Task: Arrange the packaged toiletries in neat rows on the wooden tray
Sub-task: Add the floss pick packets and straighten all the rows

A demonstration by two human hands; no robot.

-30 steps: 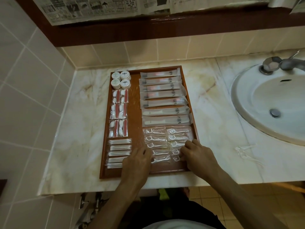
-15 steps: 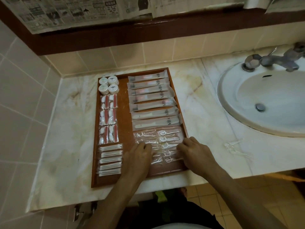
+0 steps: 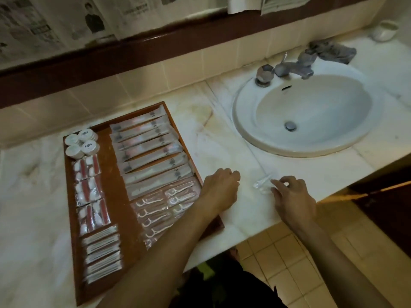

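The wooden tray [image 3: 111, 190] lies on the left of the marble counter. It holds white round containers [image 3: 81, 141], red-and-white packets [image 3: 89, 187], cotton swab packets [image 3: 102, 252], long toothbrush packages [image 3: 151, 152] and floss pick packets [image 3: 160, 207], all in rows. Loose clear floss pick packets [image 3: 263, 183] lie on the counter to the right of the tray. My right hand [image 3: 291, 196] has its thumb and forefinger tips at their right edge. My left hand [image 3: 220, 185] rests on the counter just past the tray's right rim, fingers loosely curled and holding nothing.
A white sink [image 3: 311, 116] with a metal tap [image 3: 287, 70] fills the right of the counter. A grey cloth [image 3: 331, 52] and a white dish [image 3: 384, 31] sit behind it. The counter's front edge runs just under my wrists. Tiled wall stands behind.
Both hands left the floss pick packets on the tray and moved right onto the counter, towards the loose packets. The camera swung right, showing more of the sink.
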